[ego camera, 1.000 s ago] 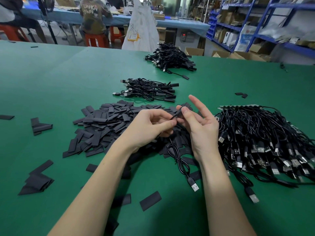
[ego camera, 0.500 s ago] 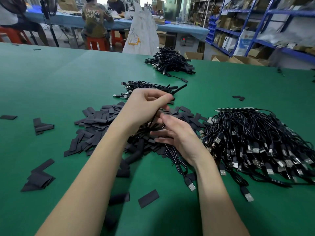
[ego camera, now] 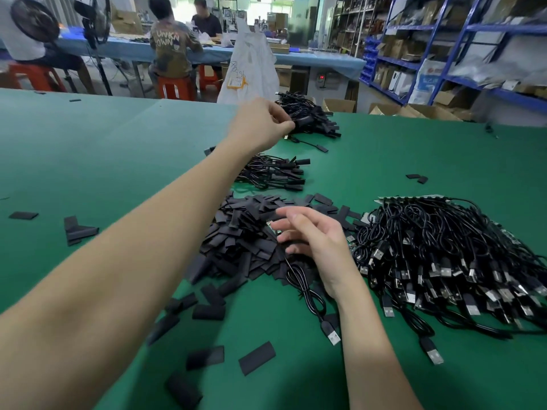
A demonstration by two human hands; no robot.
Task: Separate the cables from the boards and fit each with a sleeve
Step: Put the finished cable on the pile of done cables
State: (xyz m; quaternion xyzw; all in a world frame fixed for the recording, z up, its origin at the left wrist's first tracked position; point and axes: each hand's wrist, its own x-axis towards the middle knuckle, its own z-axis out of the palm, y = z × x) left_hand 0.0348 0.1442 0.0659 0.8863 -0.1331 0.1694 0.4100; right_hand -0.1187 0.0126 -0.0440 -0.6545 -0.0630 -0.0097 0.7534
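Note:
My left hand (ego camera: 262,124) is stretched far out over the green table (ego camera: 103,161) and pinches a black sleeved cable (ego camera: 302,123) at the near edge of the far pile of finished cables (ego camera: 313,113). A second, smaller pile of sleeved cables (ego camera: 275,173) lies nearer. My right hand (ego camera: 315,242) hovers with relaxed, spread fingers over the heap of flat black sleeves (ego camera: 242,232). A small green board (ego camera: 276,231) shows at its fingertips. One loose USB cable (ego camera: 307,294) runs out from under that hand. The big heap of unsleeved cables (ego camera: 444,255) lies to the right.
Stray sleeves lie on the cloth at the left (ego camera: 78,230) and near me (ego camera: 257,358). A white bag (ego camera: 251,66) stands beyond the table's far edge. People sit at a blue table behind it. Blue shelves (ego camera: 461,54) and cardboard boxes fill the right.
My left hand has carried the sleeved cable away from my right hand, past the middle pile to the far pile. My right hand has let go and stays over the sleeves.

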